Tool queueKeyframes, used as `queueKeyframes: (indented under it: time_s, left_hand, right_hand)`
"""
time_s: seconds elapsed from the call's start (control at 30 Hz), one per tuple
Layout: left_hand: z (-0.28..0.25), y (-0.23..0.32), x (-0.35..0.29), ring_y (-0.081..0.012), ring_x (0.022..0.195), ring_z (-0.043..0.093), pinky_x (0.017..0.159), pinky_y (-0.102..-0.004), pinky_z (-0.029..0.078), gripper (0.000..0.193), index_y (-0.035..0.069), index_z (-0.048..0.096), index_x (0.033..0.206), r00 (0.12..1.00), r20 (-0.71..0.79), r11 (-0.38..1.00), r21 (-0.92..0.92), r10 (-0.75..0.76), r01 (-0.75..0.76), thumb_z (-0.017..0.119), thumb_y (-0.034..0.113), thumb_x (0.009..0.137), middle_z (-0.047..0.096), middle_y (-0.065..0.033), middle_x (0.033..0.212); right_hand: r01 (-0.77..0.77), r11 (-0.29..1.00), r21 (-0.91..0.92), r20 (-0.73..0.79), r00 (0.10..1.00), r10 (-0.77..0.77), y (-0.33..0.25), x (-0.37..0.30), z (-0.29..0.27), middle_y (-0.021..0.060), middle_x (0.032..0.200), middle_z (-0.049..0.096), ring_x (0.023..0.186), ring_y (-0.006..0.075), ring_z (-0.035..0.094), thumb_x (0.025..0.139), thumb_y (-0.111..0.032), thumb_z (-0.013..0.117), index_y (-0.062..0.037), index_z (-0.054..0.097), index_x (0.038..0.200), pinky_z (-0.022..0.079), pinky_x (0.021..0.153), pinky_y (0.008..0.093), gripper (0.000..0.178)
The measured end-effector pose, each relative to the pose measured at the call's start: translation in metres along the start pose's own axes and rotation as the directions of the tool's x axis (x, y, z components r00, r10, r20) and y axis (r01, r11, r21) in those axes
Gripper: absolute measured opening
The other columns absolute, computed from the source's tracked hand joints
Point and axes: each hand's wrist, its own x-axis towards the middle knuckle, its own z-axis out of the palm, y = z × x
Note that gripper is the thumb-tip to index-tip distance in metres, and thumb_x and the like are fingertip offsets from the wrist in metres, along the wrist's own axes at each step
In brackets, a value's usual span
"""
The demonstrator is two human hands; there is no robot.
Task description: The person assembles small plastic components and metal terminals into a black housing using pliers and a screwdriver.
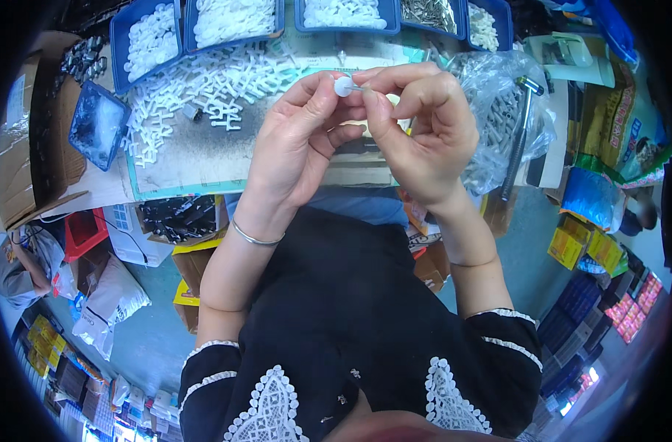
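Above the near edge of the worktable, my left hand (295,132) pinches a small round white plastic disc (343,87) between thumb and forefinger. A thin metal pin (356,88) sticks out from the disc toward the right. The thumb and forefinger of my right hand (428,136) are closed on the pin's other end, and its remaining fingers curl. A small pale yellowish piece shows partly behind the right fingers; its kind is hidden. Many white branched plastic pieces (203,92) lie heaped on the table, left of my hands.
Blue bins line the far side: white discs (235,22), more white parts (343,13), metal pins (428,13). A smaller blue tray (99,125) stands left. To the right, a hammer (518,132) rests on a see-through bag of grey tubes (490,92). Cardboard boxes (12,147) flank the table.
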Motion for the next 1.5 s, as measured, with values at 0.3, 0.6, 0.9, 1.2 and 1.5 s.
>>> queueKeyframes:
  time_s: [0.3, 0.6, 0.9, 1.2, 1.5]
  left_hand:
    - [-0.003, -0.016, -0.031, -0.0137, 0.071, 0.059, 0.061, -0.0254, 0.048, 0.011, 0.003, 0.063, 0.092, 0.887, -0.029, 0.625, 0.721, 0.461, -0.301, 0.065, 0.009, 0.084, 0.064, -0.0055, 0.085]
    - [-0.027, -0.004, -0.064, -0.0132, 0.065, 0.056, 0.055, -0.0242, 0.045, 0.024, 0.003, 0.067, 0.089, 0.569, 0.82, -0.561, 0.502, 0.064, -0.659, 0.065, 0.006, 0.065, 0.06, -0.0029, 0.081]
    - [-0.047, -0.008, -0.056, -0.0179, 0.082, 0.06, 0.067, -0.0286, 0.049, 0.023, 0.002, 0.066, 0.094, 0.68, 0.73, -0.574, 0.583, 0.059, -0.576, 0.065, 0.007, 0.071, 0.061, -0.0055, 0.091]
    - [-0.069, -0.013, -0.042, -0.0187, 0.088, 0.058, 0.072, -0.032, 0.046, 0.027, 0.006, 0.065, 0.097, 0.75, 0.656, -0.63, 0.619, 0.085, -0.469, 0.067, 0.009, 0.07, 0.06, -0.0031, 0.093]
    - [-0.054, -0.012, -0.023, -0.0156, 0.075, 0.052, 0.069, -0.0307, 0.037, 0.016, 0.012, 0.057, 0.067, 0.745, 0.662, -0.67, 0.591, 0.083, -0.45, 0.07, 0.022, 0.068, 0.051, 0.0002, 0.077]
  right_hand:
    - [-0.285, 0.959, -0.017, 0.081, 0.955, 0.285, -0.016, -0.03, -0.007, 0.0071, 0.082, 0.066, 0.079, 0.013, 0.065, 0.077, 0.005, 0.064, 0.0021, 0.059, 0.087, 0.052, 0.071, 0.024, 0.012]
    - [-0.892, 0.45, 0.045, 0.372, 0.433, 0.821, -0.038, -0.056, -0.025, 0.0063, 0.088, 0.066, 0.081, 0.0117, 0.063, 0.082, -0.004, 0.064, 0.0022, 0.062, 0.087, 0.05, 0.073, 0.0236, 0.008]
    - [0.128, 0.808, -0.575, 0.49, 0.845, 0.215, 0.01, -0.061, -0.011, 0.0032, 0.094, 0.056, 0.094, 0.0212, 0.051, 0.069, -0.007, 0.066, -0.0076, 0.056, 0.08, 0.036, 0.087, 0.0379, 0.014]
    - [0.367, 0.689, -0.625, 0.585, 0.805, 0.101, 0.046, -0.066, -0.011, 0.0, 0.097, 0.054, 0.098, 0.0189, 0.048, 0.071, -0.015, 0.067, -0.0112, 0.056, 0.084, 0.028, 0.096, 0.0395, 0.017]
    - [0.095, 0.685, -0.722, 0.32, 0.924, 0.209, 0.035, 0.025, -0.037, 0.0121, 0.084, 0.062, 0.086, 0.0263, 0.058, 0.073, -0.012, 0.067, -0.0031, 0.063, 0.083, 0.042, 0.08, 0.0363, 0.014]
